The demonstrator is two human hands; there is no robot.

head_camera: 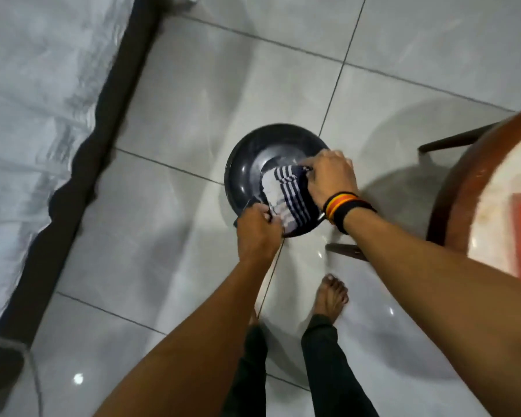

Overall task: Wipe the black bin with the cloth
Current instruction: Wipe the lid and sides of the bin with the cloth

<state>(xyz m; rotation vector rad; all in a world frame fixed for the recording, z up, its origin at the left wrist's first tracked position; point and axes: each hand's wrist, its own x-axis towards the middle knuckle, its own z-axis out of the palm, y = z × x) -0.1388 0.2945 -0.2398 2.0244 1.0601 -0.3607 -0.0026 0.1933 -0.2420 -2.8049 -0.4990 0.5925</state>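
Head view:
Bin: the black bin (253, 152) stands on the tiled floor (193, 85), just beside a round desk (451, 188).
Cloth: a striped cloth (286, 191) lies inside the bin.
Left hand (257, 233): grip closed on the bin's near rim.
Right hand (331, 179): grip closed on the cloth; a wristband (346, 210) on the wrist.
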